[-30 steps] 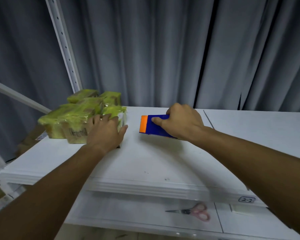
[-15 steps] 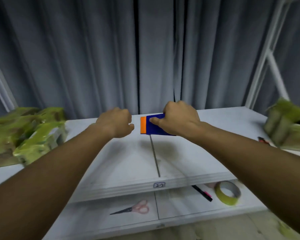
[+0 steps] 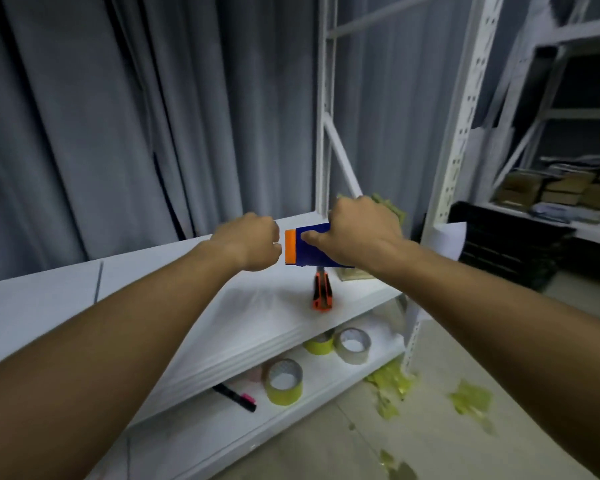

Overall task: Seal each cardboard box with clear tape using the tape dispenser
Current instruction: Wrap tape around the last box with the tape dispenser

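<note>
Head view, the only one given: the camera is swung right compared with a second ago, so the stack of yellow-wrapped boxes on the left is no longer seen and the right end of the white shelf (image 3: 66,306) is brought into frame with its upright post (image 3: 454,140). The blue and orange tape dispenser (image 3: 305,247) is carried along, lifted clear above the shelf top, and is grasped in the right hand (image 3: 361,233), fingers curled over its blue body with the thumb laid on the near face. The left hand (image 3: 250,242), a second ago laid flat on a wrapped box, is now clenched loosely just beside the orange end; whether a tape end is pinched cannot be told. A yellow-wrapped box (image 3: 392,207) is glimpsed behind the right hand, mostly hidden. An orange cutter (image 3: 322,294) is seen lying on the shelf top below the dispenser. On the lower shelf, tape rolls (image 3: 284,381) and a black and pink marker (image 3: 234,398) are seen; yellow scraps (image 3: 470,400) are scattered on the floor. This is judged as one box finished and the next being sought on the right, so the sealing is not yet resumed. No brand, label or writing can be read here; the small shelf tag seen earlier is out of frame now
</note>
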`<state>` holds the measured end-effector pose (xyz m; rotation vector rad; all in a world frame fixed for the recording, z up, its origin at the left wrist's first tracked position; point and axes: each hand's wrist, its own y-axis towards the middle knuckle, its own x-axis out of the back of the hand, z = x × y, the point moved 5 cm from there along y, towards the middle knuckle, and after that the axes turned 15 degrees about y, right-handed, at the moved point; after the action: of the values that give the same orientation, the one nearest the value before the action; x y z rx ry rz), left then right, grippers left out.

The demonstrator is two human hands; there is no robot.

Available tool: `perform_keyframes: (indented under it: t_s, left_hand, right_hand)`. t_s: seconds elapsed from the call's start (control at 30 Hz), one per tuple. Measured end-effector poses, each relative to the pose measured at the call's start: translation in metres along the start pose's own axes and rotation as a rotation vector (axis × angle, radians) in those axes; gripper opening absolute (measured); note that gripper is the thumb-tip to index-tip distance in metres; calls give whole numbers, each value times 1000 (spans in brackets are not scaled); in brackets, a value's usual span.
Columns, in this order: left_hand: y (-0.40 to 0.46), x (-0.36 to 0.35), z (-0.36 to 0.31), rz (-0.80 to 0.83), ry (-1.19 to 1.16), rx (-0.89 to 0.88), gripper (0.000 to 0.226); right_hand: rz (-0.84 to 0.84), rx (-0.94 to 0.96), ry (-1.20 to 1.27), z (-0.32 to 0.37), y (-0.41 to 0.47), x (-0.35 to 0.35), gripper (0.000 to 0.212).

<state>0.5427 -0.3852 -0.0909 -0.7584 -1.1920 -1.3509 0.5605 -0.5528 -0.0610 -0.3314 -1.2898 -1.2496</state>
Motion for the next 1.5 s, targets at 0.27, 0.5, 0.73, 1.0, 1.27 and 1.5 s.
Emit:
perform_keyframes:
  t_s: [0.27,0.5,0.73,1.0,1.27,1.5]
  left_hand:
    - [66,-2,-112,-14,-230,-231,64]
    - [93,-24,-156,37,-249,-301,42]
    - [113,-48,-171,-126,-222,-154,44]
    - [116,-46,-175,-268,-124,-57,23]
    - [100,0,-132,-383,-154,-65,18]
    - [28,29,-27,-501,-144,58,19]
  right_hand:
    - [8,-80,4,-99,8,30,42]
    - [36,-173,35,-145,13,37,48]
    - [29,-213,56,-171,15,39,51]
    - [-9,-215,-18,-172,9,47,50]
    - [-25,-192,-24,-141,1,58,46]
    - [-27,-116,87,-68,0,58,49]
